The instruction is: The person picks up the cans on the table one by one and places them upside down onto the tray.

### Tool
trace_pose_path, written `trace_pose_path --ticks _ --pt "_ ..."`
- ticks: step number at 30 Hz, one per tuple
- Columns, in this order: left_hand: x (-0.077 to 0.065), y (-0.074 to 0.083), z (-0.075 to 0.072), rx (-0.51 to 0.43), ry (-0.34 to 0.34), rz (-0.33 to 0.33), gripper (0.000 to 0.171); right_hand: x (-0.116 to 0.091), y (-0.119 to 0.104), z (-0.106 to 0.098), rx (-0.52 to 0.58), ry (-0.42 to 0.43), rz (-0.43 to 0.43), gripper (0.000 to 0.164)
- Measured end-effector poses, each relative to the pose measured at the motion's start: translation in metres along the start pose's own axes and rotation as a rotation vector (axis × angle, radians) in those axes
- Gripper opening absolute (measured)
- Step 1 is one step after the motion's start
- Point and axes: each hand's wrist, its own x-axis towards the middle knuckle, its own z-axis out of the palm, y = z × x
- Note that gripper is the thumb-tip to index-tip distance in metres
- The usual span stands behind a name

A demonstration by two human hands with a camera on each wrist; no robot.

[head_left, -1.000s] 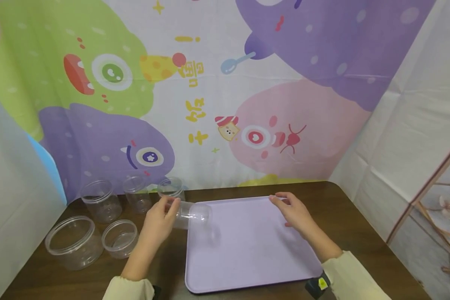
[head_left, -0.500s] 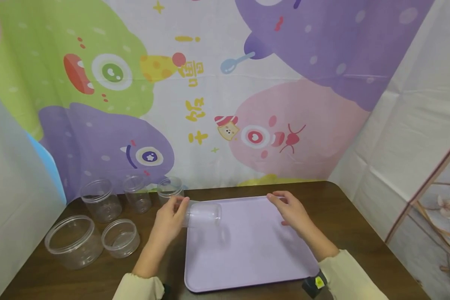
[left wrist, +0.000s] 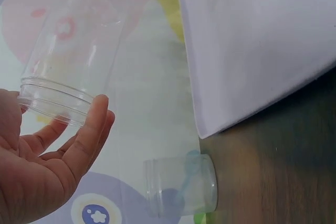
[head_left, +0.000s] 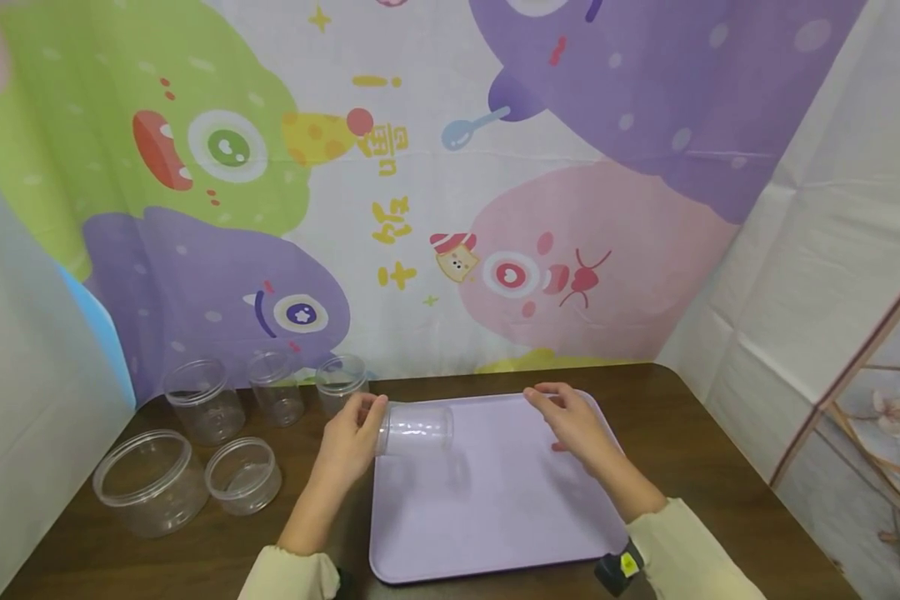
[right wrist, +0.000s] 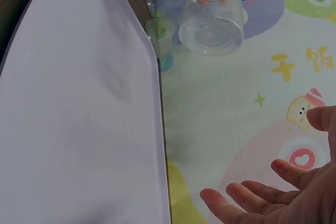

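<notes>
In the head view my left hand (head_left: 348, 442) grips a clear plastic jar (head_left: 420, 429) by its threaded rim. The jar lies sideways in the air above the left part of a pale purple tray (head_left: 495, 517), its base toward the right. The left wrist view shows thumb and fingers around the ridged mouth of the jar (left wrist: 76, 45). My right hand (head_left: 573, 425) hovers over the tray's far right part, touching nothing. Its fingers spread loosely apart in the right wrist view, where the jar's round base (right wrist: 210, 35) faces the hand.
Several clear, lidless jars stand on the left of the dark wooden table (head_left: 712, 500): a wide one (head_left: 153, 492), a low one (head_left: 243, 479), and taller ones such as this back-left jar (head_left: 206, 408). A cartoon-printed cloth (head_left: 412, 333) hangs behind the table.
My left hand has carried the jar to the right, farther over the tray. The right hand has shifted slightly left. The standing jars and the tray stay put.
</notes>
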Motion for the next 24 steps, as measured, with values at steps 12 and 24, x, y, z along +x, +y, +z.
trace_pose_path --ticks 12,24 --pt "0.000 0.004 0.010 -0.068 -0.028 -0.022 0.044 0.000 -0.001 0.007 0.028 -0.007 0.007 0.058" --pt "-0.002 0.008 0.015 -0.120 -0.044 -0.038 0.045 0.003 0.000 0.016 0.068 -0.005 -0.008 0.057"
